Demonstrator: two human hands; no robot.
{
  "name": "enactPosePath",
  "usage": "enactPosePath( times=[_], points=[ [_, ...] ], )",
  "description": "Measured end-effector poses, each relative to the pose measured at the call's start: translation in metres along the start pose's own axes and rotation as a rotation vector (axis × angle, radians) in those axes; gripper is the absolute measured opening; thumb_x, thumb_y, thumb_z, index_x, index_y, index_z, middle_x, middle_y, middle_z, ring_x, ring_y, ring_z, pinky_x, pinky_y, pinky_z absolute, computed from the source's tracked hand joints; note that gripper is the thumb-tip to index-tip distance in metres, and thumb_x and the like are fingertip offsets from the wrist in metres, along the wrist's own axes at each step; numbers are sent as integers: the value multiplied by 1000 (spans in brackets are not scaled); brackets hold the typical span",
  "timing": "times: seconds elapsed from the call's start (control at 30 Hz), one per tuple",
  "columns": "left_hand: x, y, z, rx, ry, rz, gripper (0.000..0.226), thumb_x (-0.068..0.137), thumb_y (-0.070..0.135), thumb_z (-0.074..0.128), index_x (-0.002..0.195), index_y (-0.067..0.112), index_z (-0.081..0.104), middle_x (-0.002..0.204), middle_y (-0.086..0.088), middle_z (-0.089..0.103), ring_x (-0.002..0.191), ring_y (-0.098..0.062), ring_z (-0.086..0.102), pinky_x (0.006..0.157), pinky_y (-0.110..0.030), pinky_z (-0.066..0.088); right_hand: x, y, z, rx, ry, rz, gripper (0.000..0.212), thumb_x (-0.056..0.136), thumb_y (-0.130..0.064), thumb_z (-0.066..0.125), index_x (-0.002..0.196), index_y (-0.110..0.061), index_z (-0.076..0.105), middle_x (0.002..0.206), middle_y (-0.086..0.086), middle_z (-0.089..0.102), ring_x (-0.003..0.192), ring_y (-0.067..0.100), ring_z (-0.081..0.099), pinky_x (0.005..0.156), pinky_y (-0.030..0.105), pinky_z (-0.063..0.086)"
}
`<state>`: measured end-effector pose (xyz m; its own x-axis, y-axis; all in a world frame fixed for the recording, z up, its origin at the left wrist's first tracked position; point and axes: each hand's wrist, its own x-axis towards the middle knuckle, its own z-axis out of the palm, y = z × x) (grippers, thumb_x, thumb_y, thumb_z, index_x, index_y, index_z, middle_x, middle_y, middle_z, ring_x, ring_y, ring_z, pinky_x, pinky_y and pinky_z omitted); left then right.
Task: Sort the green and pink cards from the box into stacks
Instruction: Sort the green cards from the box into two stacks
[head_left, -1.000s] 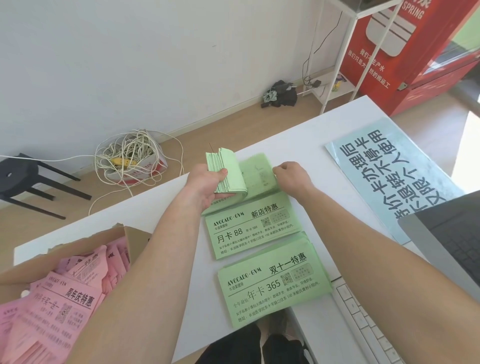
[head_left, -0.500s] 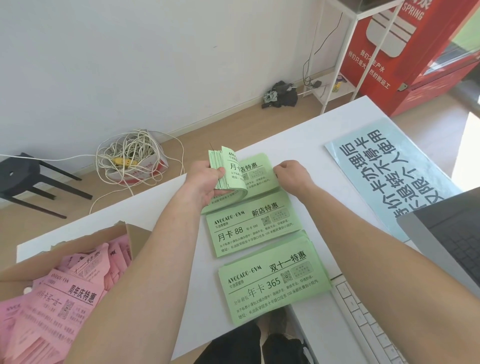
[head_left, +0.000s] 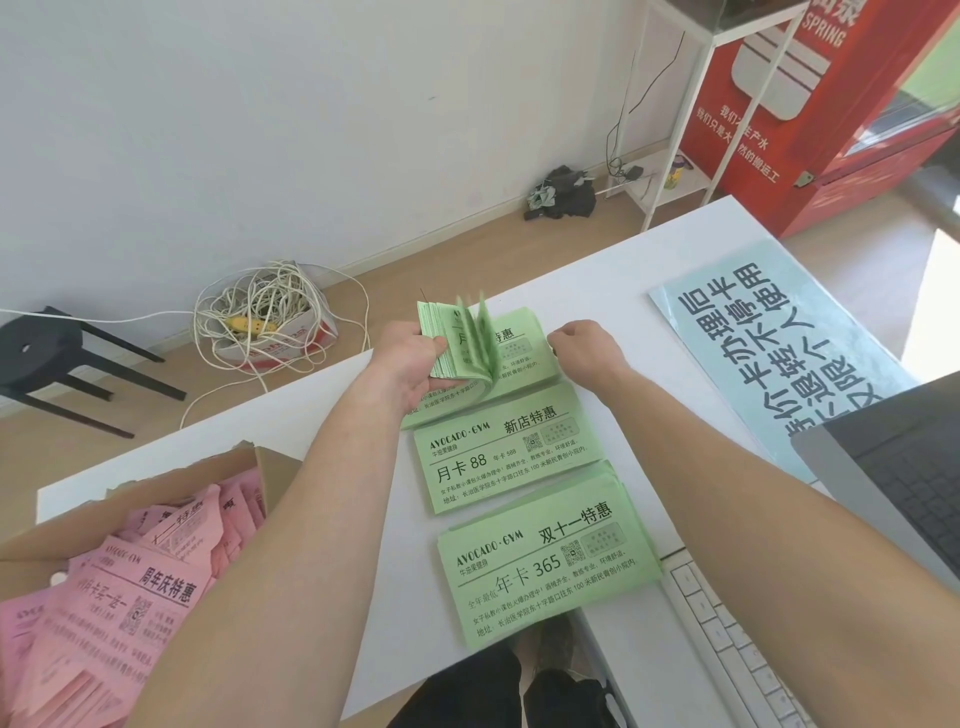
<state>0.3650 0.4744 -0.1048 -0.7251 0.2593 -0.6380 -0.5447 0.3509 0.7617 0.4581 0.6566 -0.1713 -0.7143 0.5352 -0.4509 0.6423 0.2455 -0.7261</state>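
Three stacks of green cards lie in a row on the white table (head_left: 597, 291). At the far stack (head_left: 524, 348), my left hand (head_left: 410, 364) grips the lifted left end of the cards, which bend up and fan off my thumb. My right hand (head_left: 587, 351) is curled at the stack's right edge; its fingertips are hidden. The middle stack (head_left: 506, 454) and the near stack (head_left: 545, 566) lie flat between my forearms. Pink cards (head_left: 119, 597) fill the open cardboard box (head_left: 270, 467) at the left.
A pale blue printed sheet (head_left: 769, 353) lies at the right. A grey laptop (head_left: 904, 467) and a white keyboard (head_left: 727, 639) sit at the near right. On the floor beyond the table are a box of coiled cable (head_left: 270, 317) and a black stool (head_left: 47, 358).
My left thumb has let cards flip down off the bent bundle, so printed faces now show and several cards are fanning. My right hand has stayed at the stack's right edge.
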Motion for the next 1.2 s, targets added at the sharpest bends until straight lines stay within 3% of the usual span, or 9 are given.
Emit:
enactPosePath(
  times=[0.17,0.33,0.57,0.77,0.83,0.93,1.03,1.1,1.2],
  points=[
    [-3,2,0,-5,-15,10,24,103,-8,38,115,2,58,101,-15,65,86,-31,68,58,-39,59,-2,-1,-1,8,0,-22,15,87,-10,44,74,-15,39,73,6,35,69,21,28,63,33,23],
    [-4,2,2,-7,-45,22,30,101,-14,34,116,0,56,108,-19,63,96,-39,65,74,-49,57,-2,-2,-1,-1,-1,-14,11,90,-13,45,78,-16,46,76,5,42,71,22,35,65,32,28],
    [-4,3,2,-20,-79,24,33,99,-17,31,95,1,58,111,-22,65,91,-39,67,80,-54,57,-3,-1,2,-4,0,11,19,91,-16,46,85,-1,57,82,5,50,77,21,43,68,32,33],
    [-7,6,3,-11,-88,13,29,100,-15,29,109,-8,55,114,-25,64,99,-44,66,83,-58,57,-3,-2,2,-22,10,16,31,92,-16,46,102,9,61,83,5,51,78,20,44,69,32,33],
    [-9,7,4,-16,-90,17,31,99,-17,29,95,-5,57,111,-25,64,99,-43,66,82,-57,56,-3,-3,2,-19,9,13,28,91,-16,46,96,8,60,83,5,50,78,20,43,70,32,33],
    [-9,8,6,-35,-94,17,30,97,-19,28,100,-6,55,115,-26,63,103,-46,65,81,-58,55,-4,-5,-1,-26,8,11,14,91,-15,46,83,-9,56,81,7,49,77,21,41,68,33,33],
    [-9,7,7,-39,-115,18,33,97,-19,27,96,-3,57,109,-24,65,98,-43,67,78,-56,56,-4,-4,-2,-24,14,16,26,92,-16,46,94,7,59,82,19,51,79,20,42,71,36,42],
    [-9,7,8,-43,-125,23,35,97,-19,28,94,-1,58,106,-22,66,95,-39,69,75,-55,57,-4,-3,-3,-16,14,13,30,92,-15,46,100,11,59,82,12,49,79,19,41,70,33,35],
    [-8,7,10,-35,-128,25,36,96,-19,28,95,-1,59,106,-22,67,94,-37,69,70,-54,60,-6,-4,-4,-15,8,1,13,91,-14,45,78,-10,48,78,6,43,73,21,36,68,32,28]
  ],
)
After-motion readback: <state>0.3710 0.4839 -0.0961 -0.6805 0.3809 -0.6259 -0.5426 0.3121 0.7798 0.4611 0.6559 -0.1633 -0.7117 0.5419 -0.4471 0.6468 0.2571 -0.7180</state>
